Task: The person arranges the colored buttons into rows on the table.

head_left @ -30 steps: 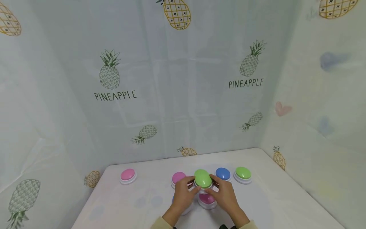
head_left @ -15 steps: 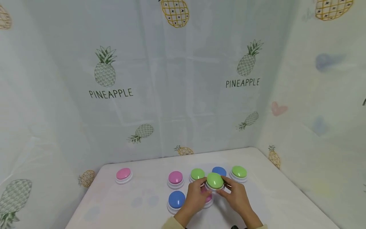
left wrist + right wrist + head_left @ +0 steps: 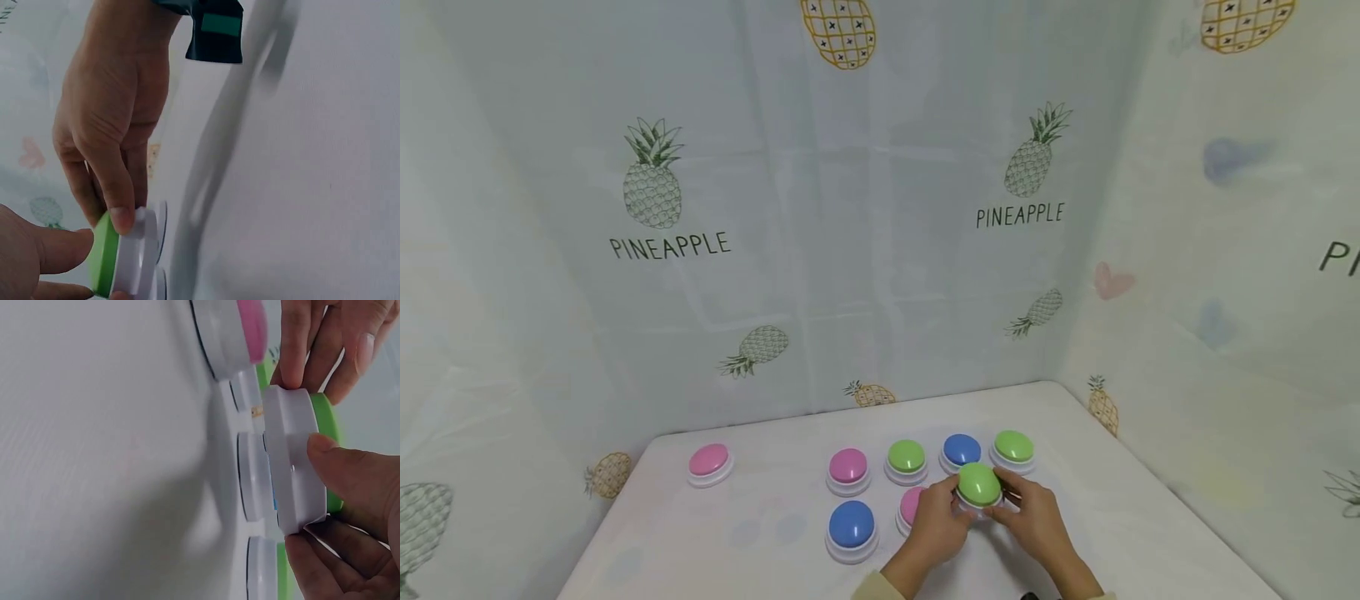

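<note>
A buzzer button with a green dome [image 3: 978, 483] and white base is held above the table, between both hands. My left hand [image 3: 936, 525] holds its left side with fingers and thumb; my right hand [image 3: 1033, 517] grips the right side. In the right wrist view, the right thumb rests on the white base [image 3: 290, 459], with other fingers at its lower edge. A pink button [image 3: 912, 504] stands on the table, partly hidden by the left hand. Behind the held button are a blue button [image 3: 962, 450] and a second green button [image 3: 1013, 446].
A third green button [image 3: 906, 456], a magenta button [image 3: 848, 465] and another blue button [image 3: 852, 525] stand left of the hands. One more pink button [image 3: 708, 460] sits far left on the white table [image 3: 760, 567]. Pineapple-print curtains [image 3: 842, 250] enclose the back and sides.
Both hands have carried the green button to the right, from over the pink button to its right side. The green and blue buttons they covered now show. The head view has shifted slightly.
</note>
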`<state>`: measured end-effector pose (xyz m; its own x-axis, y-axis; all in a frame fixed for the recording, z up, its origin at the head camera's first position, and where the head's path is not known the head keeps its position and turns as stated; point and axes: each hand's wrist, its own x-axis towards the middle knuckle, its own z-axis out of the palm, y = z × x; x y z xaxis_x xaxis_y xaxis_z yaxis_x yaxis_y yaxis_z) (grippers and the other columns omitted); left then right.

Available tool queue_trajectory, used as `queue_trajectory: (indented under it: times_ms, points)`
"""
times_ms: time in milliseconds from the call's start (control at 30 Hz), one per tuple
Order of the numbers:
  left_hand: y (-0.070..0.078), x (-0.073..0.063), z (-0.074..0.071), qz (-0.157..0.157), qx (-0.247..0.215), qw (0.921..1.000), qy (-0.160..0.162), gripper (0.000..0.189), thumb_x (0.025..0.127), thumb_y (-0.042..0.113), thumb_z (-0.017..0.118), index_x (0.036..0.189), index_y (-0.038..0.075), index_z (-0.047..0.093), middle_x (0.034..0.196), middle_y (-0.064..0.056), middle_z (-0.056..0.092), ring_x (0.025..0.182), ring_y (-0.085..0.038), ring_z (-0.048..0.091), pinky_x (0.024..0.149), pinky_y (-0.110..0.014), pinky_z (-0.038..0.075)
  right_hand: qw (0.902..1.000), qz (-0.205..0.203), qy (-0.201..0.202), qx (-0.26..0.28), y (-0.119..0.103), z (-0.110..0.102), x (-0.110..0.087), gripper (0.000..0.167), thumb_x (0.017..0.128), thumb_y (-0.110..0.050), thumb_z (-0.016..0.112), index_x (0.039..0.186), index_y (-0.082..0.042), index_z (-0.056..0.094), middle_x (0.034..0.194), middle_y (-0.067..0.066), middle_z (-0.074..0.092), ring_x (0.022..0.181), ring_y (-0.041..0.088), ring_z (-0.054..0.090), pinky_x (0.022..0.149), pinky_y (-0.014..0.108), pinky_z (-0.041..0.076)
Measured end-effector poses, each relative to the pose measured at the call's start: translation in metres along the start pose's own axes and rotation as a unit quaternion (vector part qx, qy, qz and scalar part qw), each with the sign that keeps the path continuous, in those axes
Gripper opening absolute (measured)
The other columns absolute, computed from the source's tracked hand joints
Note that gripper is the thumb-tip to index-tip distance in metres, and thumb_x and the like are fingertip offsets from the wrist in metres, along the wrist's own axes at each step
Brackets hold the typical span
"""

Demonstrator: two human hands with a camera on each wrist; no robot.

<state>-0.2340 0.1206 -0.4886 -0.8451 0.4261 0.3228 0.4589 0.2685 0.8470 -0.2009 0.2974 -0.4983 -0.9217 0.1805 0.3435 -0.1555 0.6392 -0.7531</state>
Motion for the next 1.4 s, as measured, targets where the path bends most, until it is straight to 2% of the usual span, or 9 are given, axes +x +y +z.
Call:
queue_trajectory:
  times_ms: [100,200,433,600,900,1067,1167,1333,1400]
  points:
    - [0.0,0.0,0.008,0.003,0.026,0.9997,0.0,0.049,0.083,-0.003,0.081,0.129,-0.006,0.067,0.119,-0.017,0.075,0.114,-0.03,0.07,0.103,-0.044,0.057,1.0,0.006,-0.004,-0.005,0.006,-0.001,-0.001,0.063,0.073,0.0,0.091,0.129,0.013,0.065,0.127,0.03,0.068,0.115,0.044,0.069,0.093,0.041,0.061]
    - [0.003,-0.001,0.012,-0.011,0.031,0.9994,-0.01,0.049,0.082,-0.001,0.082,0.129,-0.003,0.068,0.119,-0.015,0.075,0.114,-0.03,0.069,0.104,-0.046,0.056,0.9998,0.014,-0.01,-0.009,0.011,-0.002,-0.001,0.061,0.073,0.001,0.09,0.127,0.014,0.066,0.125,0.03,0.069,0.115,0.044,0.069,0.094,0.041,0.061]
    - [0.004,-0.002,0.02,-0.011,0.05,0.9984,-0.025,0.049,0.081,0.0,0.083,0.127,-0.003,0.066,0.119,-0.019,0.073,0.117,-0.036,0.068,0.105,-0.049,0.055,0.9988,0.033,-0.029,-0.02,0.018,-0.004,0.0,0.061,0.074,0.001,0.09,0.128,0.014,0.065,0.122,0.029,0.071,0.114,0.044,0.07,0.094,0.043,0.061]
    - [0.001,-0.002,0.023,-0.018,0.056,0.9978,-0.029,0.054,0.081,0.002,0.084,0.131,-0.004,0.064,0.124,-0.021,0.071,0.121,-0.037,0.066,0.108,-0.051,0.053,0.9991,0.031,-0.025,-0.014,0.022,-0.002,-0.001,0.062,0.073,0.001,0.09,0.128,0.015,0.064,0.117,0.029,0.072,0.109,0.043,0.072,0.092,0.042,0.062]
    - [-0.001,-0.003,0.027,-0.018,0.078,0.9964,-0.03,0.059,0.082,0.007,0.084,0.135,-0.007,0.06,0.13,-0.028,0.067,0.126,-0.044,0.062,0.112,-0.056,0.048,0.9993,0.029,-0.022,-0.009,0.024,0.0,-0.002,0.062,0.075,0.001,0.09,0.129,0.016,0.064,0.12,0.032,0.071,0.108,0.043,0.073,0.09,0.041,0.062]
    - [-0.003,-0.004,0.024,-0.025,0.076,0.9963,-0.032,0.063,0.084,0.007,0.083,0.138,-0.01,0.057,0.136,-0.033,0.062,0.132,-0.05,0.057,0.114,-0.06,0.043,0.9993,0.026,-0.025,-0.01,0.021,0.001,-0.001,0.062,0.075,0.001,0.09,0.128,0.017,0.063,0.119,0.032,0.071,0.107,0.043,0.073,0.09,0.042,0.062]
    - [-0.002,-0.005,0.021,-0.028,0.075,0.9962,-0.035,0.064,0.084,0.009,0.083,0.138,-0.013,0.056,0.135,-0.033,0.062,0.13,-0.049,0.058,0.113,-0.059,0.046,0.999,0.027,-0.031,-0.02,0.02,0.002,-0.001,0.062,0.075,0.0,0.09,0.129,0.017,0.063,0.12,0.032,0.071,0.107,0.043,0.073,0.09,0.042,0.062]
    - [0.003,-0.005,0.013,-0.028,0.069,0.9965,-0.036,0.065,0.086,0.013,0.083,0.139,-0.014,0.055,0.133,-0.029,0.065,0.127,-0.044,0.061,0.111,-0.055,0.049,0.9972,0.023,-0.029,-0.065,0.017,0.001,0.001,0.066,0.077,-0.012,0.092,0.129,0.016,0.063,0.123,0.033,0.069,0.105,0.044,0.073,0.09,0.048,0.062]
    - [0.006,-0.005,0.008,-0.023,0.064,0.9969,-0.04,0.063,0.087,0.014,0.083,0.138,-0.013,0.057,0.125,-0.024,0.069,0.118,-0.038,0.066,0.105,-0.051,0.054,0.9962,0.021,-0.017,-0.083,0.015,0.0,0.001,0.07,0.077,-0.019,0.093,0.129,0.016,0.063,0.124,0.034,0.068,0.103,0.046,0.073,0.089,0.051,0.062]
